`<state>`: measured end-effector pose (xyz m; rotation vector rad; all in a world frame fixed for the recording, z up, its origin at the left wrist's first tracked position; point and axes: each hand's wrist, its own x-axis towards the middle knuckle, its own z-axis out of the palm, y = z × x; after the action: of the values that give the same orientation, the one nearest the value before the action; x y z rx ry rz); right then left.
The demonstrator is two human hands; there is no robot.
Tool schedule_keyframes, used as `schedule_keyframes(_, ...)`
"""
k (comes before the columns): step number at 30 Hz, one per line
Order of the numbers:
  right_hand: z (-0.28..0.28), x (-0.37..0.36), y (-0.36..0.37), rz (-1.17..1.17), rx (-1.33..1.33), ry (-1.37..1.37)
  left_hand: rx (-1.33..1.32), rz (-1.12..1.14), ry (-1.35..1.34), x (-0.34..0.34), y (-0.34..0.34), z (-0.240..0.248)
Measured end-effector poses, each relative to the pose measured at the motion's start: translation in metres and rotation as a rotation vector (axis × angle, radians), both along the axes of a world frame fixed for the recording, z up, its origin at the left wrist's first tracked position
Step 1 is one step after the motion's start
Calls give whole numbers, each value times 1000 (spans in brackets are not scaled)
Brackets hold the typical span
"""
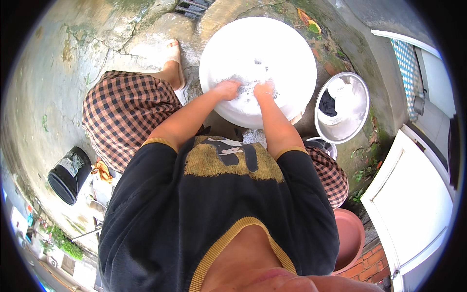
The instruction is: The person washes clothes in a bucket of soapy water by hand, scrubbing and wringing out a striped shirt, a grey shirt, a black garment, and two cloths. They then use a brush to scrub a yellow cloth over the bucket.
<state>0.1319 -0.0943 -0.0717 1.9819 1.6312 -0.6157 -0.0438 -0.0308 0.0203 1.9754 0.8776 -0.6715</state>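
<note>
A large round white tub (301, 104) stands on the ground in front of me, its inside bright and washed out. Bubbly water (247, 92) shows near its close side. Both my arms reach over the near rim. My left hand (227, 90) is at the water with its fingertips lost in glare and suds. A short gap to the right of it, my right hand (264, 89) dips in as well, its fingers mostly hidden. Whether either hand holds anything under the suds cannot be made out.
Right of the tub sits a metal basin (366, 109) holding dark cloth (328, 104) and white cloth (342, 90). A pink basin (351, 238) is at my lower right, beside a white door (413, 199). A black bucket (70, 175) stands at left on cracked concrete (53, 97). A drain grate (192, 9) lies beyond.
</note>
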Motion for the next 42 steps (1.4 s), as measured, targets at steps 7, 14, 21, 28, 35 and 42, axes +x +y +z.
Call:
schedule_keyframes(7,70,12,48,-126,-33,171,-111,729,-56,15,8,3)
schedule_keyframes(14,219,-19,37,-395,505,734,-1544,1465,-280,29,18,58)
schedule_keyframes(21,270,-50,-3,-497,796,1031,-1574,1493,-1008,40,11,93)
schedule_keyframes(28,351,-47,9,17,787,692,-1734,1268,-1043,50,16,105)
schedule_keyframes(35,333,-16,14,416,978,450,-1661,1479,-1023,66,7,134)
schedule_keyframes(42,258,-11,4,-701,1122,795,-749,2013,-1051,85,10,157)
